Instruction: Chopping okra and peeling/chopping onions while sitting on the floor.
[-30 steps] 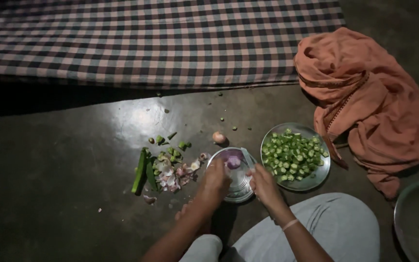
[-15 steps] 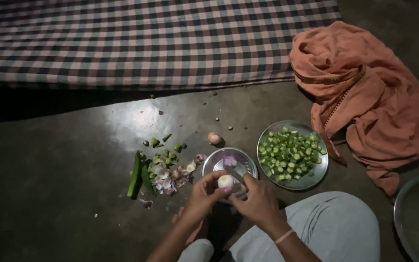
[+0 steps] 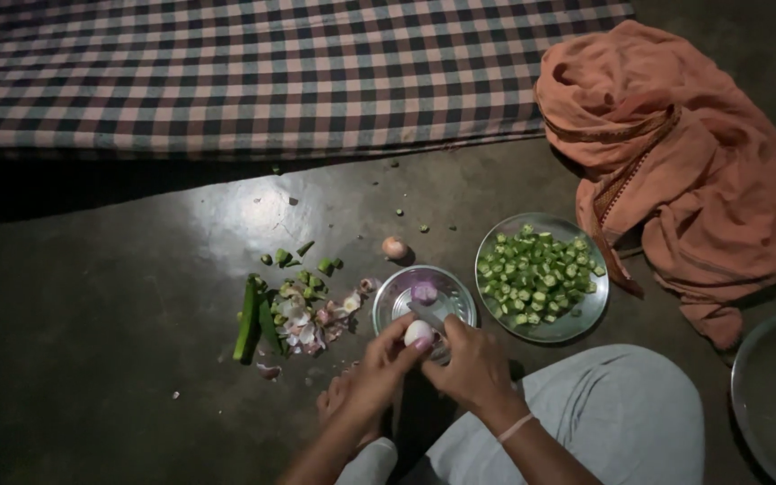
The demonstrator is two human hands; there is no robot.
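We see our left hand curled around a small peeled onion, pale and round, pinched between thumb and fingertips just at the near rim of the small steel plate. Our right hand is closed on the handle of a knife, whose blade lies against the top of the onion and reaches out over the plate. The two hands touch each other around the onion.

On the small steel plate, toward its far side, sits a purple onion piece. Just beyond the plate's far-left rim lies an unpeeled small onion on the dark floor. Left of the plate is a heap of pinkish onion skins mixed with green trimmings, and further left of that lie whole okra pods. A few okra tips are scattered beyond the heap.

Right of the small plate, nearly touching it, stands a larger steel plate filled with chopped okra. Beyond and to the right of that is a crumpled orange cloth. A checked mat stretches across the far side. Near and to the right of the plates, our knee in light grey trousers shows, and past it the rim of a steel bowl.
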